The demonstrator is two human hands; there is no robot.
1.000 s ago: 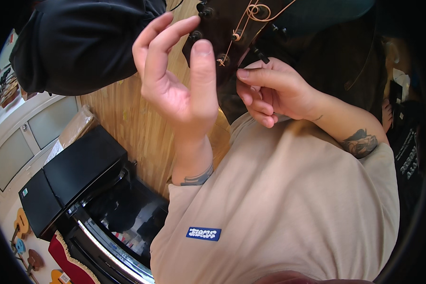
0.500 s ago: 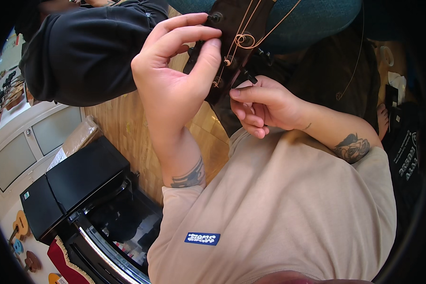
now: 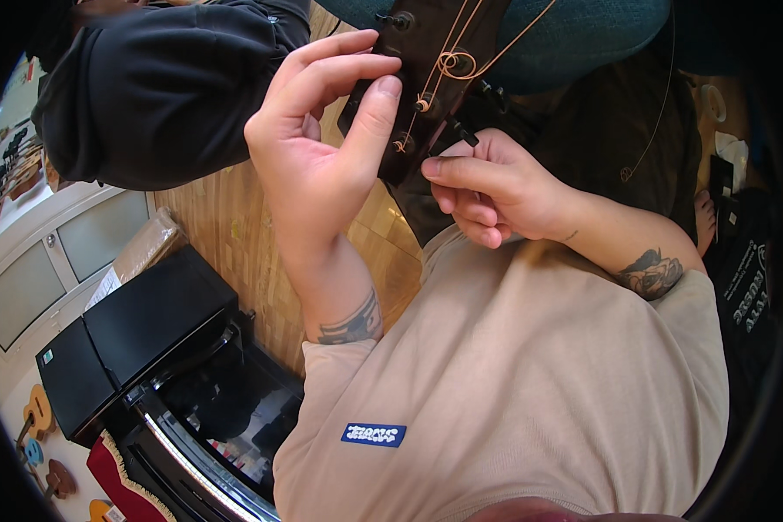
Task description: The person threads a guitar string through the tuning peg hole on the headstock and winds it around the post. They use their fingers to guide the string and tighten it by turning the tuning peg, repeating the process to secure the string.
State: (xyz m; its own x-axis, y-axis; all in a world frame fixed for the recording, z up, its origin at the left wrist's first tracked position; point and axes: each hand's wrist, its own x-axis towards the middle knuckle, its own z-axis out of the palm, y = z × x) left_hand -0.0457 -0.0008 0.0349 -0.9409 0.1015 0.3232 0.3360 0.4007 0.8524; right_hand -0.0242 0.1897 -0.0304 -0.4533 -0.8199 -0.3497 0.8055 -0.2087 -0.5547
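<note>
A dark guitar headstock point(image 3: 435, 30) with tuning pegs and copper-coloured strings, two of them looped into a coil point(image 3: 457, 63), is at top centre. My left hand point(image 3: 322, 157) is raised at its left edge, fingers curved and apart, fingertips at or just beside the wood; I cannot tell which touch. Below the lower right tuning peg point(image 3: 464, 132), my right hand point(image 3: 505, 187) has thumb and forefinger pressed together by the headstock's edge, the other fingers curled; whatever lies between the tips is hidden. A thin loose string point(image 3: 648, 143) hangs to the right.
Black-clothed person point(image 3: 161, 96) at upper left, blue fabric point(image 3: 583, 39) at top. Black glossy cabinet point(image 3: 161, 322), wrapped package point(image 3: 143, 239), white glazed door point(image 3: 26, 278) and small hanging guitars point(image 3: 37, 409) at left. Wooden floor point(image 3: 209, 209) beneath; bare foot point(image 3: 705, 217) and black printed fabric point(image 3: 739, 287) at right.
Since a second ago, my left hand has tilted toward the headstock, bringing its fingertips closer to it. The headstock and my right hand sit slightly lower in the view.
</note>
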